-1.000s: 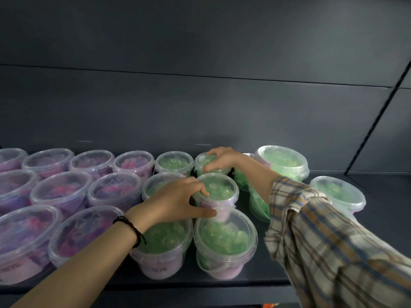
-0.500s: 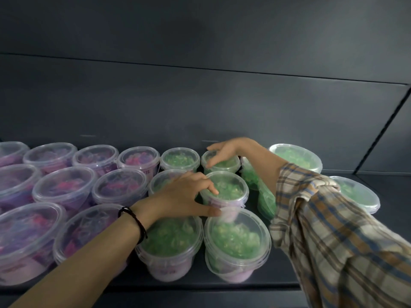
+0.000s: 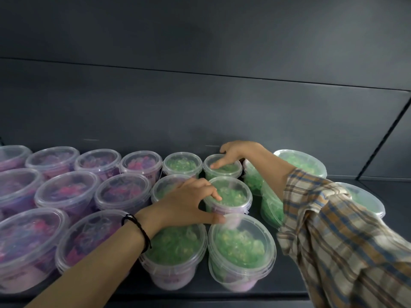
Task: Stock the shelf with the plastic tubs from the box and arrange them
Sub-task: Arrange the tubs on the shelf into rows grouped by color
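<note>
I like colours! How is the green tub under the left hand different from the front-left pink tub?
The round clear plastic tub of green pieces sits mid-shelf, gripped by the left hand; the round clear tub of pink-purple pieces stands at the front edge, untouched. Both are lidded and upright.

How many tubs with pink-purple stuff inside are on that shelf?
9 clear round plastic tubs of pink-purple filling: four at back, three mid-row, two in front; more may hide off-frame left.
</note>
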Available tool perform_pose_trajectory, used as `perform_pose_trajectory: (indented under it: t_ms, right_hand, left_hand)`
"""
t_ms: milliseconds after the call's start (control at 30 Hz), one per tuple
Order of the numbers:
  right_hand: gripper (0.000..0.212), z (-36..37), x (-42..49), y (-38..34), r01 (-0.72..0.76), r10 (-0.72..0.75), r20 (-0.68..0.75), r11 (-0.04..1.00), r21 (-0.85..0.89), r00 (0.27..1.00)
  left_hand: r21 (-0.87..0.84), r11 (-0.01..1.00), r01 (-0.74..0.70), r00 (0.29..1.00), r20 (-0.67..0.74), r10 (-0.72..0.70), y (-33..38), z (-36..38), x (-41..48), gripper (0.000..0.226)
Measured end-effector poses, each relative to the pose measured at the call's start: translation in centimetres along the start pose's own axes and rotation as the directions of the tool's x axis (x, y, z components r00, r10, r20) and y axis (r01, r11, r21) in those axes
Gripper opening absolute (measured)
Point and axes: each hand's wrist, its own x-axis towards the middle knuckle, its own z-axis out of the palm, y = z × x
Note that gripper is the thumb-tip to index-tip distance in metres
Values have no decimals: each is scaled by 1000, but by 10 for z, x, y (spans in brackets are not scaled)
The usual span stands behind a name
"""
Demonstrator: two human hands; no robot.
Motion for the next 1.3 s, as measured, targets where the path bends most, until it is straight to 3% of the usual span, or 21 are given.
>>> perform_pose_trajectory:
  t_ms: [100, 200, 467, 767, 867, 1000, 1067, 1200, 1300]
  right_hand:
    - [94, 1, 2, 2, 85, -101, 122, 988, 130, 987]
    - [88, 4, 3, -1, 64, -67, 42, 995, 78, 997]
    - [85, 19, 11, -26, -186, 181, -117, 982, -31, 976]
    - [76, 15, -1, -16, -193, 196, -196, 981, 34, 961]
    - [59, 17, -16, -11, -105, 125, -252, 990, 91, 960]
    - [39, 32, -64, -1, 286, -178, -353, 915, 283, 919]
    - [34, 45, -95, 8, 406, -261, -404, 853, 329, 877]
    - [26, 75, -154, 36, 460, -274, -407, 745, 483, 871]
    - [51, 96, -185, 58, 437, -329, -293, 744, 504, 898]
  left_hand:
    - [5, 1000, -4, 1000, -11, 4, 1, 0, -1, 55]
    - [11, 1000, -7, 1000, -15, 8, 1, 1, -1, 53]
    - [4, 1000, -5, 1000, -6, 5, -1, 2, -1, 53]
    - [12, 1000, -17, 1000, -14, 17, -2, 2, 0, 59]
    - [45, 999, -5, 1000, 1, 5, 0, 2, 0, 64]
    - [49, 999, -23, 999, -33, 25, 5, -1, -4, 58]
    - [55, 998, -34, 998, -60, 37, 8, -4, -8, 55]
    - [95, 995, -44, 992, -113, 55, 22, -4, -22, 48]
    - [64, 997, -35, 999, -34, 37, 43, -1, -39, 70]
